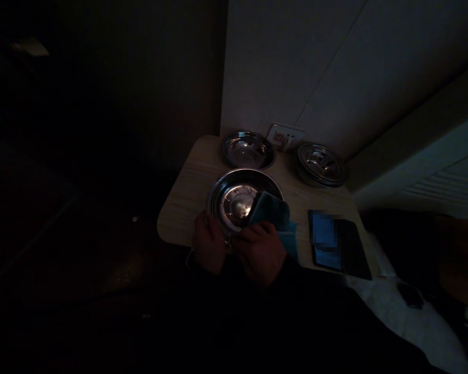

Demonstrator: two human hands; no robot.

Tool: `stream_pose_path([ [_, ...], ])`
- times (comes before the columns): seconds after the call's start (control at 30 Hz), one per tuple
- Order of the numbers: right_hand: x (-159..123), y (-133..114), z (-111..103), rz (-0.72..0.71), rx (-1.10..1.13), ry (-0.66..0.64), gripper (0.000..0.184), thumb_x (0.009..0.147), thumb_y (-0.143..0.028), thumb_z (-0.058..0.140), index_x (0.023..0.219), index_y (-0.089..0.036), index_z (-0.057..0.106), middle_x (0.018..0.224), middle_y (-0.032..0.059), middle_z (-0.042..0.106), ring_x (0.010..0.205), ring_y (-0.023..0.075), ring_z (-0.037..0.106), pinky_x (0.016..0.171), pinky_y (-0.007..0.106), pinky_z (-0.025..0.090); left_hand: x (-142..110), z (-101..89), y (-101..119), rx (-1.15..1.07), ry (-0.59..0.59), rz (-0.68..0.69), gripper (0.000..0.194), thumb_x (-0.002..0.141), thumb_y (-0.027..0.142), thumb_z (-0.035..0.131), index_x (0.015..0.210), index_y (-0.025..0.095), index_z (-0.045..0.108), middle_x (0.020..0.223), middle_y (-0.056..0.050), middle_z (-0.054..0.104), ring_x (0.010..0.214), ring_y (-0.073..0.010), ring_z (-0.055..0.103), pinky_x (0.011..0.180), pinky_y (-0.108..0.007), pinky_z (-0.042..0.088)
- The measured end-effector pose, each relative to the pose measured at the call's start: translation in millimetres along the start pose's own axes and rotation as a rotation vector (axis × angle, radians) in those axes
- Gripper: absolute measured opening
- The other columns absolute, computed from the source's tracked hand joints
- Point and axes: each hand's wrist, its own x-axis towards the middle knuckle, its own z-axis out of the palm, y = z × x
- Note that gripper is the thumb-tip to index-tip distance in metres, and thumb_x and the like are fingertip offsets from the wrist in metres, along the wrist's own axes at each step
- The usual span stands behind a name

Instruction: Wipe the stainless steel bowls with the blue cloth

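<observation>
A shiny metal bowl (239, 200) sits near the front of a small wooden table. At its near left rim, my left hand (209, 243) is closed with the fingers on the edge. My right hand (260, 252) is closed on a blue-green cloth (273, 210) at the bowl's near right side. Part of the cloth lies over the rim into the bowl, and the rest hangs down onto the table. Small spots or drops glint on the bowl's inner bottom. Dim light hides much of my fingers.
On the table (181, 200), another metal bowl (247, 149) stands behind, and stacked metal bowls (322, 165) stand back right. A lit phone (325, 241) in a dark flip case lies at right. A wall socket (284, 136) sits just behind the table. A bed surface (390, 322) is at lower right.
</observation>
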Motion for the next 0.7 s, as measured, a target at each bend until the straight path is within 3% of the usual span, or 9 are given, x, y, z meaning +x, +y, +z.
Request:
stream_pose_path([
  [0.13, -5, 6, -5, 0.015, -0.051, -0.056, 0.017, 0.083, -0.021, 0.049, 0.089, -0.023, 0.064, 0.086, 0.0032, 0.062, 0.087, 0.0194, 0.047, 0.082, 0.039, 0.025, -1, 0.4, 2, 0.003, -0.003, -0.001, 0.031, 0.086, 0.032, 0.036, 0.103, 0.014, 0.055, 0.084, -0.009, 0.064, 0.072, -0.0162, 0.06, 0.06, -0.025, 0.042],
  [0.3, 6, -1, 2, 0.018, 0.053, 0.013, 0.017, 0.084, -0.026, 0.047, 0.082, -0.022, 0.064, 0.086, 0.0022, 0.061, 0.088, 0.0183, 0.048, 0.082, 0.037, 0.026, 0, -1.2, 0, 0.006, -0.03, -0.012, 0.032, 0.086, 0.032, 0.035, 0.103, 0.012, 0.054, 0.087, -0.011, 0.064, 0.074, -0.0178, 0.06, 0.06, -0.026, 0.043],
  [0.5, -1, 7, -3, 0.058, 0.053, -0.078, 0.016, 0.082, -0.024, 0.049, 0.085, -0.025, 0.065, 0.086, 0.0012, 0.061, 0.088, 0.018, 0.048, 0.081, 0.036, 0.027, -4, 0.6, 1, -0.009, -0.011, -0.036, 0.032, 0.086, 0.034, 0.037, 0.104, 0.015, 0.054, 0.079, -0.008, 0.065, 0.068, -0.0165, 0.061, 0.055, -0.025, 0.041],
  [0.7, 3, 1, -3, 0.098, 0.105, -0.074, 0.016, 0.083, -0.024, 0.049, 0.083, -0.025, 0.065, 0.086, 0.0009, 0.061, 0.088, 0.0179, 0.05, 0.078, 0.035, 0.028, -1, 0.7, -1, -0.013, -0.006, -0.015, 0.03, 0.085, 0.033, 0.038, 0.103, 0.015, 0.055, 0.08, -0.007, 0.064, 0.068, -0.0158, 0.06, 0.056, -0.024, 0.041],
])
